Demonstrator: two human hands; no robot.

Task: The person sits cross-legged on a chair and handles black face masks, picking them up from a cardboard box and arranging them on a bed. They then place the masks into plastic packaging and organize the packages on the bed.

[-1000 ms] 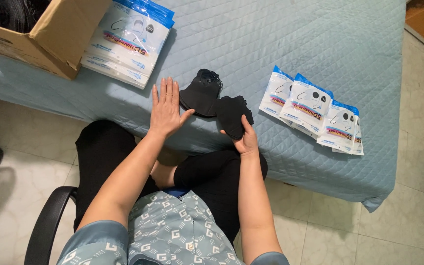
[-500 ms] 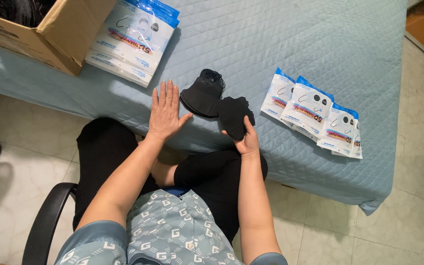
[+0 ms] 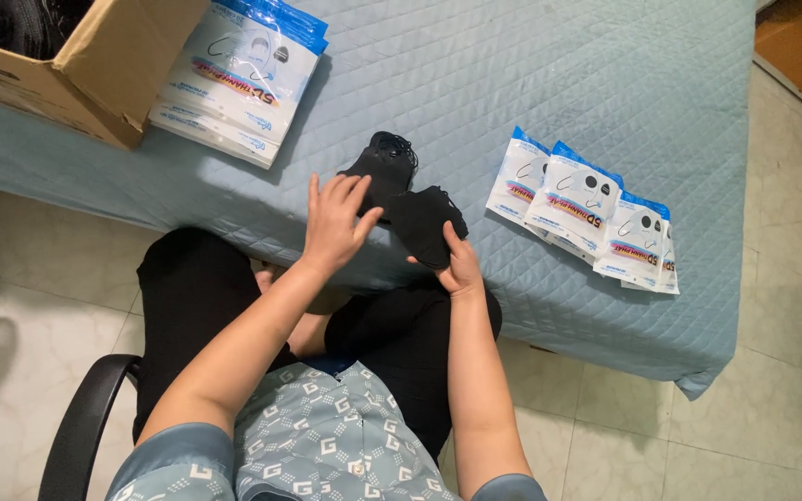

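Two black face masks lie near the front edge of a table covered with a quilted light-blue cloth (image 3: 531,74). My right hand (image 3: 459,264) grips the nearer black mask (image 3: 420,223) at its lower edge. The farther black mask (image 3: 384,162) lies just behind it. My left hand (image 3: 334,223) is spread flat with fingers apart, its fingertips reaching the farther mask's left edge.
A row of several white-and-blue mask packets (image 3: 587,209) lies to the right. A stack of larger white-and-blue packets (image 3: 239,79) sits at the back left beside an open cardboard box (image 3: 95,70). A chair arm (image 3: 76,427) shows at the lower left.
My left hand has slid right toward the masks, its fingertips now touching the farther one. My right hand keeps its hold on the nearer mask.
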